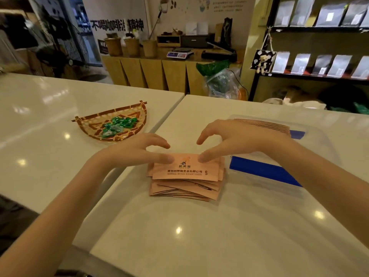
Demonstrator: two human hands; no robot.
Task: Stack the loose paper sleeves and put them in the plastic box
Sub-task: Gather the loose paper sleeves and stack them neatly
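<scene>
An untidy pile of pale orange paper sleeves (185,177) lies on the white table in front of me, the top one printed with a logo and dark text. My left hand (137,150) hovers at the pile's far left, thumb resting on the top sleeve, fingers spread. My right hand (233,140) hovers at the far right, thumb touching the top sleeve. Neither hand has closed on anything. To the right stands a clear plastic box (311,152) with blue handles; a neat stack of sleeves (267,124) lies inside, partly hidden behind my right hand.
A woven half-round bamboo tray (87,121) with green wrapped candies sits on the adjoining table at the left. A gap runs between the two table tops. Behind are a wooden counter with a scale and black shelves of pouches.
</scene>
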